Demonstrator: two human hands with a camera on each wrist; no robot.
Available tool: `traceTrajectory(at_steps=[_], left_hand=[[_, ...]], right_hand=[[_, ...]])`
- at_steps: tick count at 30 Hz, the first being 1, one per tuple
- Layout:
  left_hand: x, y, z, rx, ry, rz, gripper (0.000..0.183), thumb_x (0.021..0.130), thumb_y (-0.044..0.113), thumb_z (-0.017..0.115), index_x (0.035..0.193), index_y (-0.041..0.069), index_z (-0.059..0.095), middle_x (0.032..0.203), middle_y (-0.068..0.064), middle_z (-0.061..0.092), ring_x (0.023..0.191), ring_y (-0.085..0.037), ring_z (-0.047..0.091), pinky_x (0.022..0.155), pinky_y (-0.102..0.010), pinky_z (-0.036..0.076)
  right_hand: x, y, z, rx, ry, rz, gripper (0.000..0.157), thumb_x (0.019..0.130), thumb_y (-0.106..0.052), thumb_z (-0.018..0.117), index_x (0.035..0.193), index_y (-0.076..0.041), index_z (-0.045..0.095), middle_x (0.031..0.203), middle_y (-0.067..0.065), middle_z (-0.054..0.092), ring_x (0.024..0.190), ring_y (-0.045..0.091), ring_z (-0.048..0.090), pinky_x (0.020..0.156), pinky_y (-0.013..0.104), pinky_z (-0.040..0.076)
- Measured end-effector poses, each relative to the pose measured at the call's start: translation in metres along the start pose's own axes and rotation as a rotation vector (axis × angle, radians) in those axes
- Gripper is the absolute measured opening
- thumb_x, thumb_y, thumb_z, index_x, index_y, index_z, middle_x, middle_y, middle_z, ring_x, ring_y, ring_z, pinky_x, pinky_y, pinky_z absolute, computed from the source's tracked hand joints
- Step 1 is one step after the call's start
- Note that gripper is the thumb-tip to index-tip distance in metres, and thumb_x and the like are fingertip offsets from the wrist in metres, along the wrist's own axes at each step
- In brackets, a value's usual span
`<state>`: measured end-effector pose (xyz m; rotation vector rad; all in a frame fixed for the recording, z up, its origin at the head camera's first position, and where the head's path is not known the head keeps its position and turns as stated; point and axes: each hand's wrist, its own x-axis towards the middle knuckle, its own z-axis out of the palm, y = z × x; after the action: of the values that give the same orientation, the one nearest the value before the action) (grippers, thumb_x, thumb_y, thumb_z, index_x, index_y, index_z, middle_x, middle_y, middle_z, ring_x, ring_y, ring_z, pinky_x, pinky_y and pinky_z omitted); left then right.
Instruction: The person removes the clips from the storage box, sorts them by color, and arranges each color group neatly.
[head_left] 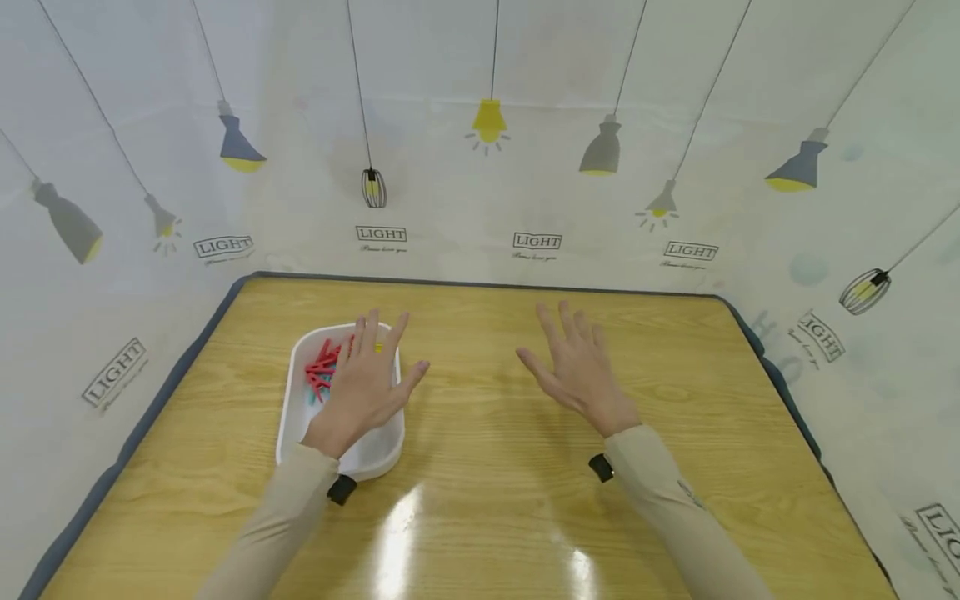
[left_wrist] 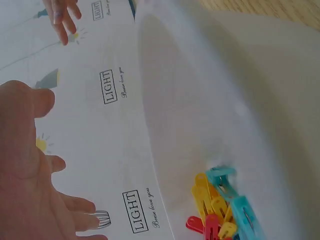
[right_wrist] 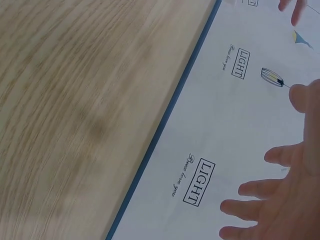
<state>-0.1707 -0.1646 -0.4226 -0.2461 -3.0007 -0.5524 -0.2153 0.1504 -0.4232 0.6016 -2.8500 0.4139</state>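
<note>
My left hand [head_left: 365, 385] hovers over a white plastic tub [head_left: 287, 417], fingers spread and holding nothing. Inside the tub lie red clothespins [head_left: 322, 367]; the left wrist view also shows yellow clothespins [left_wrist: 202, 197] and teal clothespins [left_wrist: 245, 217] heaped together. Part of the pile is hidden behind the left hand in the head view. To the right, my right hand [head_left: 583, 375] is held above the bare wood with its fingers spread and nothing in them.
A wooden table [head_left: 480, 517] with a dark edge spreads under both hands. White cloth [head_left: 450, 200] printed with hanging lamps and the word LIGHT surrounds its back and sides. The tub stands on the table's left half.
</note>
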Motion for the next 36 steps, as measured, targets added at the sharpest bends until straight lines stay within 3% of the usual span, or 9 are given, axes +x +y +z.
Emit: traceTrajectory(at_steps=[6,11,18,25,30,36], left_hand=[[-0.014,-0.029,-0.007,-0.093,0.049,-0.050,0.078,0.103,0.043,0.050,0.164,0.011,0.013,0.164,-0.031,0.016,0.151,-0.051,0.016,0.121,-0.067,0.016],[-0.028,-0.056,-0.009,-0.087,0.090,-0.058,0.079,0.100,0.030,0.057,0.159,-0.004,0.017,0.159,-0.034,0.025,0.145,-0.052,0.027,0.118,-0.066,0.026],[-0.047,-0.084,-0.015,-0.094,0.021,-0.184,0.087,0.099,0.029,0.056,0.158,-0.010,0.004,0.159,-0.040,0.017,0.143,-0.058,0.025,0.115,-0.070,0.027],[-0.058,-0.103,-0.017,-0.169,-0.050,-0.302,0.091,0.101,0.029,0.053,0.157,-0.009,-0.007,0.162,-0.039,0.007,0.146,-0.057,0.019,0.117,-0.069,0.023],[-0.061,-0.114,-0.016,-0.203,-0.103,-0.357,0.093,0.102,0.031,0.049,0.156,-0.007,-0.016,0.161,-0.041,0.003,0.145,-0.060,0.018,0.116,-0.069,0.025],[-0.059,-0.116,-0.010,-0.204,-0.170,-0.373,0.087,0.103,0.028,0.044,0.157,-0.007,-0.016,0.158,-0.044,0.011,0.142,-0.060,0.027,0.113,-0.067,0.033]], right_hand=[[0.013,-0.014,0.009,0.043,-0.017,-0.040,0.073,0.104,-0.052,0.041,0.160,-0.006,0.027,0.157,0.031,0.036,0.140,0.048,0.043,0.112,0.066,0.035],[0.022,-0.031,0.014,0.090,-0.050,-0.064,0.072,0.105,-0.048,0.042,0.158,-0.001,0.030,0.148,0.029,0.049,0.131,0.045,0.054,0.107,0.057,0.047],[0.034,-0.060,0.021,0.165,-0.097,-0.072,0.064,0.106,-0.042,0.046,0.155,-0.002,0.035,0.146,0.025,0.053,0.131,0.040,0.054,0.105,0.054,0.049],[0.055,-0.088,0.023,0.142,-0.121,-0.189,0.058,0.105,-0.034,0.052,0.150,0.000,0.041,0.138,0.021,0.061,0.113,0.030,0.068,0.093,0.044,0.057],[0.072,-0.112,0.021,0.125,-0.141,-0.246,0.053,0.104,-0.031,0.054,0.146,-0.001,0.047,0.126,0.017,0.069,0.105,0.024,0.071,0.085,0.039,0.060],[0.087,-0.139,0.025,0.125,-0.141,-0.288,0.043,0.101,-0.027,0.058,0.136,-0.003,0.057,0.116,0.013,0.073,0.099,0.021,0.072,0.079,0.033,0.060]])
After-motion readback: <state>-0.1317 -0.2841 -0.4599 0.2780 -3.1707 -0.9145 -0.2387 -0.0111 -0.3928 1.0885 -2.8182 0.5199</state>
